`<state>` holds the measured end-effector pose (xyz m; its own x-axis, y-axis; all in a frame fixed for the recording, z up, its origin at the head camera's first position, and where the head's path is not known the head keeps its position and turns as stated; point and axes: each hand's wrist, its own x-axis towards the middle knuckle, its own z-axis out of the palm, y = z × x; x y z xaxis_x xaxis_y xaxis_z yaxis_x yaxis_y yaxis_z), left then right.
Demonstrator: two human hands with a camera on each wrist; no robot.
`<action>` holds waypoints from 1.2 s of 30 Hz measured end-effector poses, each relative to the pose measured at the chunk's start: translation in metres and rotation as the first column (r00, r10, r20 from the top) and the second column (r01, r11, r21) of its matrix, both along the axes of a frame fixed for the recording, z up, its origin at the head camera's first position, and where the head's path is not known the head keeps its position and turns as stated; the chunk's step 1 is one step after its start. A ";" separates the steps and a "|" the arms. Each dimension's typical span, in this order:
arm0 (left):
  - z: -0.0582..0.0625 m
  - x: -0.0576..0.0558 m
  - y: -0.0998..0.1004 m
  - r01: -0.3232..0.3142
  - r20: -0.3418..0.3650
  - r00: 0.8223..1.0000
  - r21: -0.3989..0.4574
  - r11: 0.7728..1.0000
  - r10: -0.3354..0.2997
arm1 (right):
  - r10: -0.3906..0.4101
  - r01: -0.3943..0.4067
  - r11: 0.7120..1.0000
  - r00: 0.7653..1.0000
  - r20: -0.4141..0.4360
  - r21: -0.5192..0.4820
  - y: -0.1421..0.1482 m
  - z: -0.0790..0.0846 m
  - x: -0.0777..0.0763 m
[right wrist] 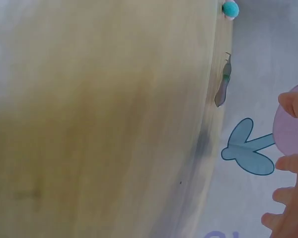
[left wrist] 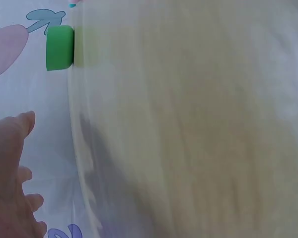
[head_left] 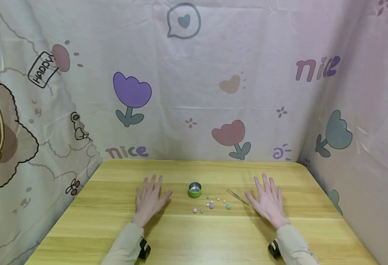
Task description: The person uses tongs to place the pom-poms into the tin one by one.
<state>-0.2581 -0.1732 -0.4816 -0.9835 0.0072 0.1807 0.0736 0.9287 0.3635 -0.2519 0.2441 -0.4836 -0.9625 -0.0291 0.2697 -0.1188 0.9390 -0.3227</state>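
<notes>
My left hand (head_left: 148, 200) is spread with straight fingers over the left half of the table, holding nothing. To its right stands a small round tin (head_left: 195, 190), green outside and silvery inside. Several little balls (head_left: 211, 206) in pink, white, purple and teal lie scattered in front of the tin. Metal tweezers (head_left: 237, 197) rest slantwise on the wood, one end close to the thumb of my right hand (head_left: 268, 200). That hand is spread as well, nothing in it. In the right wrist view the tweezers (right wrist: 223, 82) and a teal ball (right wrist: 230, 9) show near the table's edge.
The light wooden table (head_left: 194, 239) reaches back to a printed cloth (head_left: 187, 73) with flowers and lettering, which also hangs along both sides. Each forearm, in a pale sleeve (head_left: 125, 244), wears a black wrist device (head_left: 144, 249).
</notes>
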 end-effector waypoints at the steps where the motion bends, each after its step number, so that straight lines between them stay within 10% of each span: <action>1: 0.001 0.000 0.001 0.003 0.002 1.000 -0.002 1.000 -0.003 | 0.002 -0.002 1.000 1.000 0.002 -0.001 0.000 0.001 0.000; 15: 0.006 -0.010 0.027 0.120 0.076 0.987 0.204 0.972 -0.138 | 0.132 -0.131 0.983 0.991 -0.002 -0.131 -0.014 0.006 -0.006; 25: -0.001 -0.026 0.046 0.183 0.113 0.951 0.542 0.820 -0.287 | 0.232 -0.212 0.928 0.972 0.029 -0.307 -0.021 0.002 -0.016; 36: -0.013 -0.040 0.061 0.251 0.020 0.925 0.716 0.651 -0.378 | 0.210 -0.136 0.882 0.971 0.117 -0.451 -0.027 -0.006 -0.032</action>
<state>-0.2985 -0.1126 -0.4944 -0.9597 0.2580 0.1115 0.1977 0.3378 0.9202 -0.2839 0.2170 -0.4899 -0.9837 -0.1134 0.1396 -0.1795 0.6670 -0.7231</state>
